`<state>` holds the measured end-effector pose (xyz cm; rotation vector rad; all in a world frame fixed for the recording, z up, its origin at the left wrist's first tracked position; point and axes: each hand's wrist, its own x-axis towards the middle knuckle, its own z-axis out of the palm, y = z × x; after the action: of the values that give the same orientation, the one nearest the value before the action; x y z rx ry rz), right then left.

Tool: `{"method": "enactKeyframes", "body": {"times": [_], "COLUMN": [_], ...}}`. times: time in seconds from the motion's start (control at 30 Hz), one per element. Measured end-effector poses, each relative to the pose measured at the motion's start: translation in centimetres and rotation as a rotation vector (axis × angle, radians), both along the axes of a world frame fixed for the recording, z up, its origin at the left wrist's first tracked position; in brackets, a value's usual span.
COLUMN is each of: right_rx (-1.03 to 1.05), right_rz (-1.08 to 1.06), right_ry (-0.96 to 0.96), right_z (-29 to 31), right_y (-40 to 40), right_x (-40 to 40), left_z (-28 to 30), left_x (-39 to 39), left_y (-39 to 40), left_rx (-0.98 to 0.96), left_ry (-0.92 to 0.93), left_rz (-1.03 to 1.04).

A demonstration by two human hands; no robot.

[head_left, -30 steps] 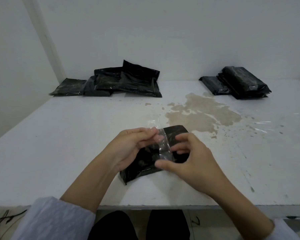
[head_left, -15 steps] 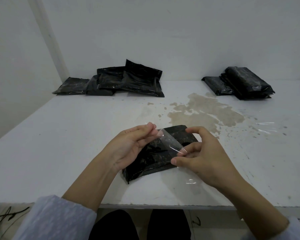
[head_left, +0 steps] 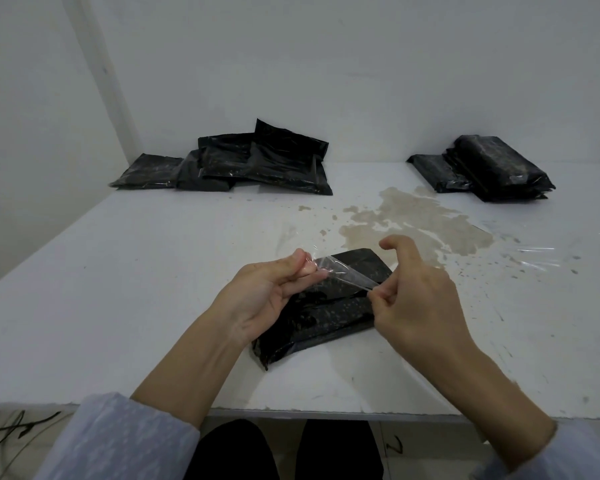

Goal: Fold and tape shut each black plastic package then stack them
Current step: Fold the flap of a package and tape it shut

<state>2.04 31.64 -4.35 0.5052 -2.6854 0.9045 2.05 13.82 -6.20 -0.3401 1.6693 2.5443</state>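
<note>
A folded black plastic package (head_left: 329, 317) lies on the white table (head_left: 118, 289) in front of me. A strip of clear tape (head_left: 343, 274) is stretched just above it. My left hand (head_left: 267, 299) pinches the tape's left end between thumb and fingers. My right hand (head_left: 416, 299) pinches the right end, its index finger raised and curled. Both hands hover over the package; the left palm hides part of its left side.
A loose heap of black packages (head_left: 253, 161) lies at the back left against the wall. A stack of black packages (head_left: 489, 168) sits at the back right. A brown stain (head_left: 413, 220) marks the table's middle. Clear tape strips (head_left: 534, 258) stick to the table at right.
My right hand has drawn the tape's end up and to the right, off the package. The strip now spans tight between both hands. The package has stayed put.
</note>
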Motion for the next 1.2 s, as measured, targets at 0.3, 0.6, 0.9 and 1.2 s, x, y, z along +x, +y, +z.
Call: {"method": "enactKeyframes", "body": {"times": [0.3, 0.6, 0.9, 1.2], "right_rx": [-0.307, -0.07, 0.231, -0.441], "right_rz": [0.186, 0.045, 0.055, 0.16], "right_ry": [-0.678, 0.059, 0.543, -0.345], "right_z": [3.0, 1.3, -2.9, 0.8], "right_y": [1.5, 1.9, -2.4, -0.7], "right_x": [-0.8, -1.2, -0.9, -1.4], "left_z": [0.0, -0.3, 0.1, -0.3], "left_x": [0.5, 0.5, 0.7, 0.7], "left_y": [0.3, 0.9, 1.2, 1.1], "left_rx": [0.073, 0.1, 0.119, 0.067], "left_ry": [0.046, 0.02, 0.019, 0.026], "left_rz": [0.065, 0.213, 0.245, 0.205]}}
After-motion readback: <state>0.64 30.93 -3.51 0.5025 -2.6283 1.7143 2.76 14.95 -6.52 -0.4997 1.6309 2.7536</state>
